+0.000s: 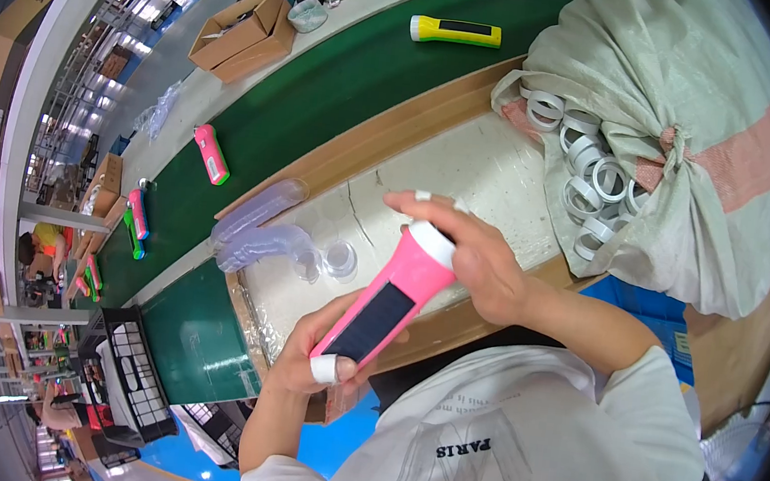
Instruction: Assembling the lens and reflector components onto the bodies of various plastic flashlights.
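Now | left hand (pixel 310 356) cradles pink flashlight (pixel 388 298) | right hand (pixel 469 250) caps head

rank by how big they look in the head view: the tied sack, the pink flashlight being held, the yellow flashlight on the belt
1. tied sack
2. pink flashlight, though it is nearest the camera
3. yellow flashlight, farther away

I'm looking down on a factory assembly line: a long green conveyor belt (pixel 326 91) carries coloured torches (pixel 211 154) past open cardboard boxes (pixel 243 30), a sack (pixel 692 133) spilling white plastic rings (pixel 591 183) sits on the worktop (pixel 467 183), and strip lights run overhead.
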`<move>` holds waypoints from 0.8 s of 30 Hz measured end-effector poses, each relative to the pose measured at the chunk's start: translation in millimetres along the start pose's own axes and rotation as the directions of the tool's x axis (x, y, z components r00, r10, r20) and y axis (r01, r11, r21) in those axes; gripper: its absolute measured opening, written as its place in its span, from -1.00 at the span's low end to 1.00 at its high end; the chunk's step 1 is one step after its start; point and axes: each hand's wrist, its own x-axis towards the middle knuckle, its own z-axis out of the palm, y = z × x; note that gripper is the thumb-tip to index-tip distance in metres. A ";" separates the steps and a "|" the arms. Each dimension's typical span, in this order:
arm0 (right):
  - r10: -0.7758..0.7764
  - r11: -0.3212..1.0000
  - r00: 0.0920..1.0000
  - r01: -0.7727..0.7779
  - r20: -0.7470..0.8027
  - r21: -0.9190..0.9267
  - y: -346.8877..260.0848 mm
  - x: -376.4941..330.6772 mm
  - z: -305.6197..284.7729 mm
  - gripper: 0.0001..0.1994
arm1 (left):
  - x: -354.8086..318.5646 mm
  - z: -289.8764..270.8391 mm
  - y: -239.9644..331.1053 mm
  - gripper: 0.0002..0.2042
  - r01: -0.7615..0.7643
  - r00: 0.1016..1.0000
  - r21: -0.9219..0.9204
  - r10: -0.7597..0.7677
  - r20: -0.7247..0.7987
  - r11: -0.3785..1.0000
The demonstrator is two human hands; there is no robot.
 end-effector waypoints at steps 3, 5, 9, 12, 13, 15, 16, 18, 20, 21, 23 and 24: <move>-0.166 0.983 0.985 0.170 0.055 -0.064 -10.4 -6.8 1.8 -0.42 | 0.0 -7.9 -6.7 -0.16 -0.063 0.994 0.182 0.078 -0.078 0.981; -0.150 0.971 0.988 0.138 -0.046 -0.196 -4.9 -4.7 2.7 -0.43 | 9.8 -7.3 -0.2 -0.26 -0.192 0.965 0.598 0.261 -0.031 0.779; 0.652 0.743 0.744 -0.590 -0.145 0.317 49.1 -4.1 3.3 -0.52 | 41.8 -6.1 -3.3 -0.30 -0.023 0.868 0.834 0.403 0.291 -0.552; 0.799 0.533 0.601 -0.723 0.021 0.440 53.9 -7.2 -6.1 -0.50 | 45.1 -25.3 -15.1 -0.29 -0.066 0.824 0.793 0.415 0.386 -0.606; 0.806 0.525 0.592 -0.726 0.014 0.444 45.1 -9.4 -11.3 -0.50 | 41.7 -28.3 -19.0 -0.28 -0.083 0.814 0.832 0.445 0.374 -0.548; 0.534 0.846 0.845 -0.534 0.026 -0.014 21.9 -6.8 -24.1 -0.52 | 31.3 -22.2 -19.2 -0.22 -0.198 0.873 0.968 0.477 0.103 0.153; 0.171 0.896 0.985 -0.151 0.011 -0.418 20.2 -11.4 -25.8 -0.54 | 25.0 -12.8 -16.0 -0.20 -0.142 0.938 0.858 0.345 -0.043 0.493; 0.051 0.998 0.996 -0.053 -0.067 -0.028 28.3 -18.0 -15.0 -0.59 | 33.2 -4.5 -9.8 -0.20 -0.208 0.950 0.874 0.305 0.073 0.440; 0.249 0.965 0.968 -0.251 -0.031 -0.076 39.0 -9.3 -26.9 -0.58 | 47.8 2.5 -4.9 -0.22 -0.147 0.873 0.955 0.420 0.248 -0.259; 0.526 0.849 0.849 -0.518 -0.059 0.104 54.4 -10.5 -27.5 -0.59 | 55.9 6.2 -6.9 -0.27 -0.106 0.867 0.888 0.396 0.303 -0.448; 0.748 0.633 0.663 -0.700 -0.028 0.329 53.3 -5.9 -26.2 -0.64 | 59.3 -2.8 -13.8 -0.29 -0.127 0.838 0.855 0.406 0.363 -0.503; 0.751 0.631 0.660 -0.701 -0.033 0.333 44.9 -7.9 -27.9 -0.64 | 59.9 -6.8 -16.4 -0.31 -0.143 0.805 0.818 0.415 0.423 -0.557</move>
